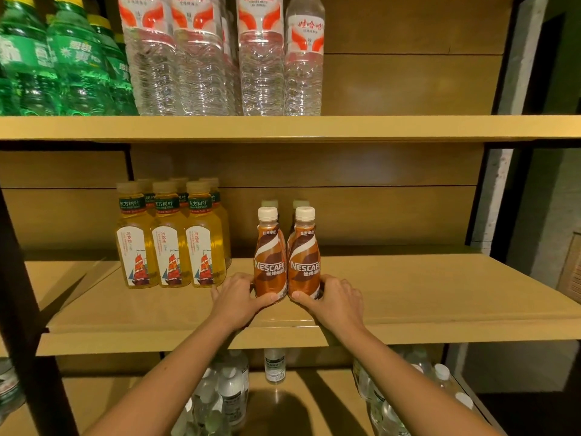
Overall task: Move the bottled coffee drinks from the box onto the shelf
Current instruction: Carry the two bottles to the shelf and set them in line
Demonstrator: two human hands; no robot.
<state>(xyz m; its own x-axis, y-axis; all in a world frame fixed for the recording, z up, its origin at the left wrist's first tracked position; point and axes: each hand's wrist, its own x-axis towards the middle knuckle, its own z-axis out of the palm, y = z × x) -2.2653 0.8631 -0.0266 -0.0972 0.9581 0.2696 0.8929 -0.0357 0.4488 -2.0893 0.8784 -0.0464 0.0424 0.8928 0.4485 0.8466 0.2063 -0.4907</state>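
Two coffee bottles stand up straight on the middle shelf (440, 294), close to its front edge. They are side by side and touch each other. The left coffee bottle (269, 265) and the right coffee bottle (303, 265) are brown and orange with white caps, and their labels face out. The left hand (240, 298) comes in from 7 o'clock and holds the bottom of the left coffee bottle. Its fingers curl round the side and its thumb lies across the front. The right hand (334, 298) comes in from 5 o'clock and holds the bottom of the right coffee bottle the same way, thumb on the front and fingers curled round the far side. Both bottles look like they sit on the shelf board. Just behind them, at 12 o'clock, stand the back coffee bottles (269, 203), and only their two pale caps show. At 9 o'clock from the coffee bottles, near but not touching, is a bunch of yellow tea bottles (171, 243) in rows, each with a red ship on its label. Higher up, at 12 o'clock, the top shelf (377, 129) holds tall clear water bottles (220, 58), and green bottles (63, 58) stand at 9 o'clock from those. Down at 6 o'clock, the bottom shelf (314, 404) holds small bottles (226, 391) with white caps.
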